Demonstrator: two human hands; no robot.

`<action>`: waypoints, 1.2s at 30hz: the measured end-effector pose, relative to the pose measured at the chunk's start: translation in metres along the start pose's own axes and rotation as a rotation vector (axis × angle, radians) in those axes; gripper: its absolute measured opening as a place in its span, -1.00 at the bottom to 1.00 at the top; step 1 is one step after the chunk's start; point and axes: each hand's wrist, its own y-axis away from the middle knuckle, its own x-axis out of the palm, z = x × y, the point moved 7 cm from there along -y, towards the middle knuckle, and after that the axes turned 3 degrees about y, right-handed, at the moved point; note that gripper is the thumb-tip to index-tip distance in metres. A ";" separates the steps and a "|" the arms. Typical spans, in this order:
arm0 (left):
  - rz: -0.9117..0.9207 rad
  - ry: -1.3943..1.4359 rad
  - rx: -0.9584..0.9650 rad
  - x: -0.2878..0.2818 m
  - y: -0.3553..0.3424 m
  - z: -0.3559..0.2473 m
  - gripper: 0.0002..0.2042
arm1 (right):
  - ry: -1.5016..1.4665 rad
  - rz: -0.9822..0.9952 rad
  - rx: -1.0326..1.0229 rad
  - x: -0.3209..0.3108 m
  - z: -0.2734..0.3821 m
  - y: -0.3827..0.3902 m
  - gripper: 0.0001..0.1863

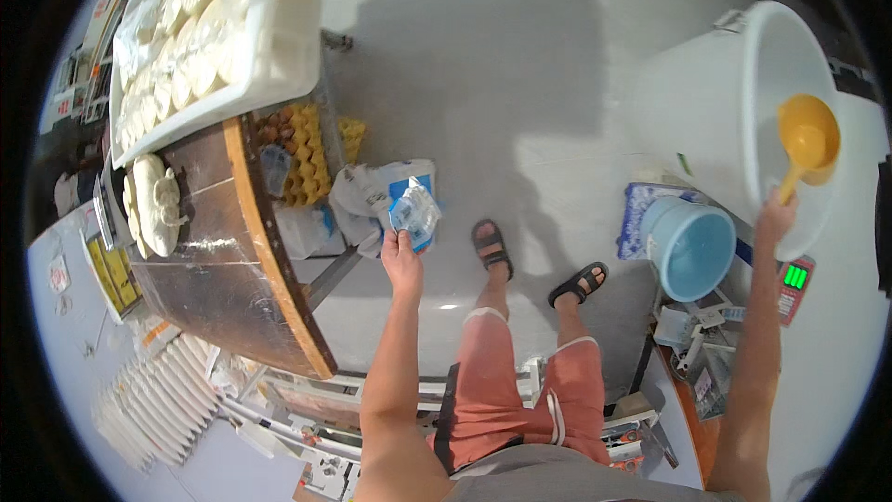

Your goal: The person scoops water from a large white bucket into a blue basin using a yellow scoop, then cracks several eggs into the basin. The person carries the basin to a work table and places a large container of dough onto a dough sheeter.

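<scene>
My left hand (400,260) is closed on a crumpled blue and white plastic packet (414,212), held in front of a white sack (360,191). My right hand (776,216) grips the handle of a yellow plastic scoop (808,135), whose bowl is over the mouth of a big white tub (697,121) on the right. A light blue bucket (688,251) stands just left of that hand, beside a blue and white mat or packet (634,218). A red digital display device (793,293) with green lit figures lies below the tub.
A wooden table (246,251) on the left bears a white crate (279,56) of bagged pale dough pieces and more dough (163,204). Egg trays (307,153) sit under it. Cluttered shelving (688,358) stands at lower right. My sandaled feet are on the grey floor (446,56).
</scene>
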 end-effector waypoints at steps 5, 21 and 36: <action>0.266 0.068 -0.021 0.125 0.089 -0.091 -0.83 | -0.029 -0.071 -0.066 -0.010 0.044 0.032 -0.52; 0.923 -0.749 0.960 0.394 0.528 -0.193 -0.81 | 0.072 0.342 -0.156 -0.185 -0.013 -0.033 -0.50; 1.588 -0.770 0.843 0.565 0.613 -0.180 -0.86 | -1.158 0.485 0.461 -0.364 -0.112 0.159 -0.43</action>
